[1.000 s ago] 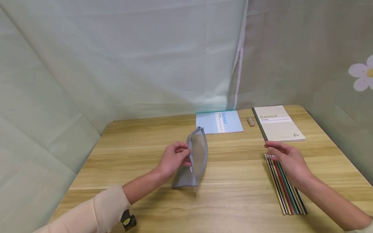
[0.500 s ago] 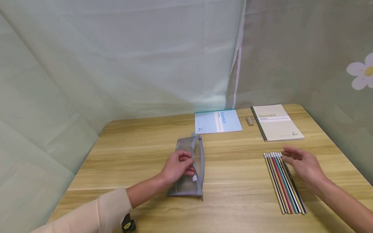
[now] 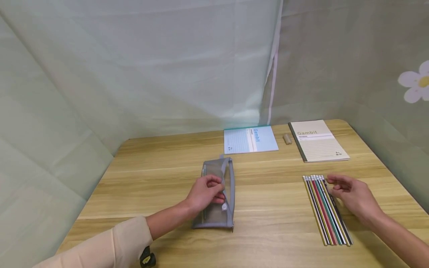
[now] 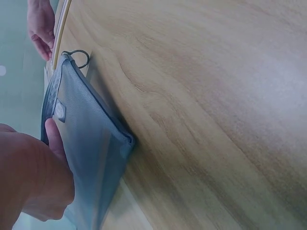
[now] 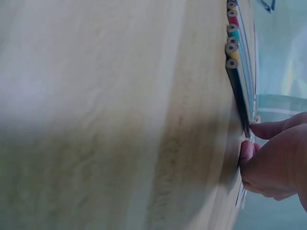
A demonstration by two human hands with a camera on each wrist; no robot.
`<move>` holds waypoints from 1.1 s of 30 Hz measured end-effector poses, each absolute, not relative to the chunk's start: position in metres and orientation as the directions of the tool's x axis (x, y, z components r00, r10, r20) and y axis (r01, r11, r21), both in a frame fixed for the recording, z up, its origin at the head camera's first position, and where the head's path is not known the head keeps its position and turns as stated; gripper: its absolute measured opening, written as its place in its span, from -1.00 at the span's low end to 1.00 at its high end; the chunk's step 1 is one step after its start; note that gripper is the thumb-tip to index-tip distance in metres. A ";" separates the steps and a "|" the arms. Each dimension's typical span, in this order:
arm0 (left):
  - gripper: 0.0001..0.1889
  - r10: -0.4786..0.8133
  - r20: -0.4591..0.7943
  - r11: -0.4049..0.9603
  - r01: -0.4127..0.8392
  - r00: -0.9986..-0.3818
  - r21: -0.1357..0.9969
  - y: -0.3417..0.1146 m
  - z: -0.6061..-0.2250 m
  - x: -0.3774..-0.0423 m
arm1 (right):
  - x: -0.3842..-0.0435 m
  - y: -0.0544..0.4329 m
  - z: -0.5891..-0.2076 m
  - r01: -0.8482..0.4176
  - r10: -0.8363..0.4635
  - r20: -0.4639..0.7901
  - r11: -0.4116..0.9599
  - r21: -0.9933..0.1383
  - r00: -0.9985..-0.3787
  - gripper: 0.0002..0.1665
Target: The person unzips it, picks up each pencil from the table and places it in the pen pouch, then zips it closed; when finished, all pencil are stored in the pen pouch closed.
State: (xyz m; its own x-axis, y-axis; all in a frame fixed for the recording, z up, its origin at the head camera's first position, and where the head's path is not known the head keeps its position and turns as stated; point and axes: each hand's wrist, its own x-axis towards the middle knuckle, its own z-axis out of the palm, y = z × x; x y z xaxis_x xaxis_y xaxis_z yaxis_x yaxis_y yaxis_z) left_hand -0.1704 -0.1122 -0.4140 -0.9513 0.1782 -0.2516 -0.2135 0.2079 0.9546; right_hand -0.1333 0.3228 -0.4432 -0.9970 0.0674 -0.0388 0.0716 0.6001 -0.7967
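Observation:
My left hand [image 3: 206, 193] pinches the edge of a grey mesh pencil pouch [image 3: 214, 217] between thumb and fingers. The pouch lies on its side, its zipped mouth gaping toward the right; a pale tab shows below the fingers. In the left wrist view the pouch [image 4: 93, 129] has a ring at its corner. A row of several pencils [image 3: 326, 212] lies side by side, eraser ends away from me. My right hand [image 3: 353, 193] is beside their right edge, with loosely bent fingers. In the right wrist view its thumb and forefinger tips are right at the nearest dark pencil [image 5: 237, 88].
At the back of the wooden table [image 3: 151, 167] lie a blue notebook [image 3: 249, 140] and a cream notebook [image 3: 320, 143]. A small tan cylindrical object [image 3: 287, 139] sits between them. Pale curtains [image 3: 201, 74] stand behind the table and at both sides.
The pouch has turned down flatter onto the table, still in my left hand. My right hand has shifted from over the pencils' eraser ends to their right side.

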 end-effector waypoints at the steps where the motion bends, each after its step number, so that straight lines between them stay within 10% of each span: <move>1: -0.72 0.179 -0.252 0.206 -0.214 -0.951 0.955 -0.112 -0.414 -0.170 | -0.133 0.323 -0.444 0.058 0.067 -0.022 0.607 -0.793 -0.997 -0.43; 33: -0.72 0.192 -0.252 0.207 -0.212 -0.949 0.955 -0.109 -0.413 -0.168 | -0.134 0.315 -0.452 0.007 0.205 0.206 0.725 -0.688 -0.957 -0.62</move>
State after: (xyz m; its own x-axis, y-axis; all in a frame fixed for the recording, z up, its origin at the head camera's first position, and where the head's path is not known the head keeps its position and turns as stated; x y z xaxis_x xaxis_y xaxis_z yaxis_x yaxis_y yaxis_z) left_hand -0.1684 -0.1086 -0.4126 -0.9485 0.1921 -0.2517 -0.2115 0.2073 0.9551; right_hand -0.1344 0.3153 -0.4516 -0.9567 0.2054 0.2061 0.0075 0.7254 -0.6883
